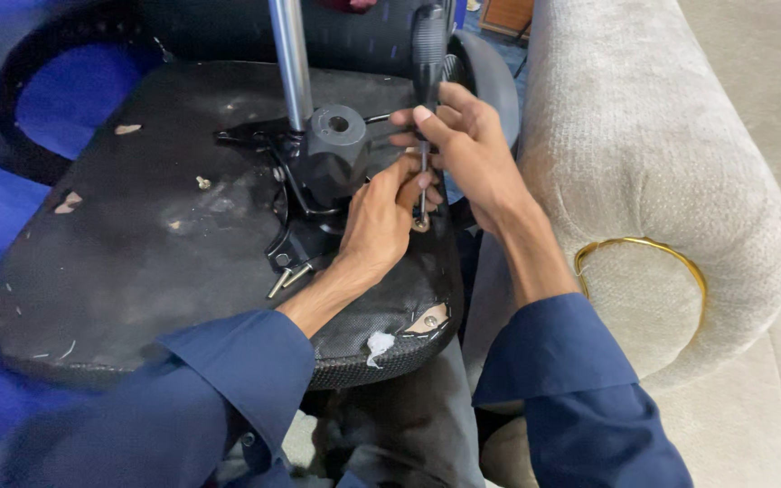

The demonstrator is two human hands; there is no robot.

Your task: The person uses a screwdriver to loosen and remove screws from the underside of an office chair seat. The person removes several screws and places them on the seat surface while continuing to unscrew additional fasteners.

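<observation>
- We hold the screwdriver (428,63) upright in our right hand (467,145), fingers wrapped closed about its lower handle and shank; the black grip points to 12 o'clock and the tip to 6 o'clock, so the long axis runs near vertical in the picture.
- Our left hand (380,217) pinches the shank low down, closed around it, steadying the tip at the screw (420,221) on the upturned chair seat (137,253) (the tip itself is partly hidden).
- The screw sits at 3 o'clock of the black mechanism block (336,149), beside the chrome column (291,59).
- We judge the step goes best with the shaft square to the seat, firm downward pressure, and slow turns.
- The beige sofa arm (662,190) lies at 3 o'clock of our hands.
</observation>
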